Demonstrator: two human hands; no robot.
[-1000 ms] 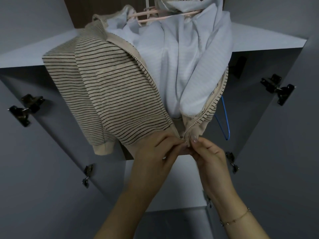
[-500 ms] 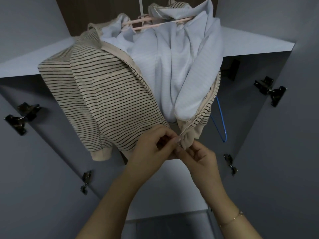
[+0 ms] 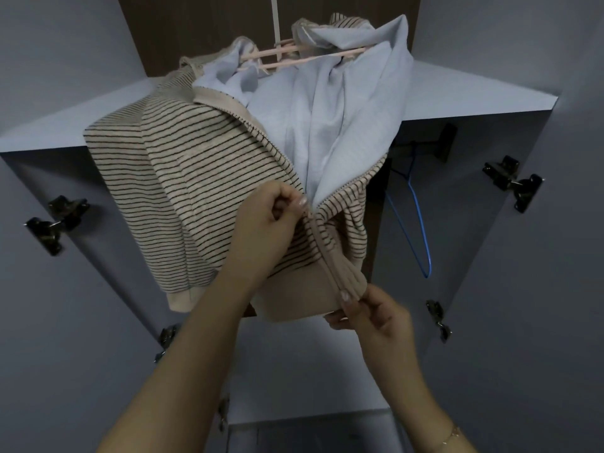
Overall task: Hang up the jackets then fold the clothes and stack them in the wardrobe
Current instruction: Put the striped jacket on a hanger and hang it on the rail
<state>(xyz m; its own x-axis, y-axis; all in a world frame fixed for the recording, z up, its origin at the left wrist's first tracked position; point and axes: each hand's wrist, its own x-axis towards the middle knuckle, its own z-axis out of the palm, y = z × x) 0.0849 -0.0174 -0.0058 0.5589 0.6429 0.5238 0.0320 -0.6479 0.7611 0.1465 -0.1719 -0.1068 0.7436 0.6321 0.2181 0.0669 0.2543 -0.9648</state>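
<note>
Striped jacket (image 3: 183,191) hangs centre frame on a pink hanger (image 3: 294,55) inside the wardrobe, front facing camera, pale blue lining (image 3: 327,125) showing where the front is open. Zip closed along the lower stretch only; above mid-frame the two edges splay apart in a V.

Left hand (image 3: 271,220), mid-frame, pinches at the zip line right where the V closes; looks like thumb + forefinger on the slider/pull, but the pull itself is too small to confirm. Other fingers curled in.

Right hand (image 3: 369,315), lower right of centre, pinches the bottom hem (image 3: 294,305) at the zip base, pulling it down toward camera. Reason, prob: keeps the zip tape taut + straight so the slider runs w/o bunching the knit. Hem tilts out toward the viewer because of that pull. Thin bracelet (image 3: 452,434) on the right wrist.

Judgement: step = zipping up the hung jacket so it sits square on the hanger and won't slip off. Roughly a third of the zip done; folding/stacking not started as far as visible.

Risk: lining catching in the slider higher up, where it bulges close to the teeth.

Around: empty blue hanger (image 3: 415,223) hangs right of the jacket, inside. Wardrobe shelf (image 3: 474,96) runs across behind the garment, upper frame. Doors open both sides, hinges (image 3: 513,181) visible left + right edges.
</note>
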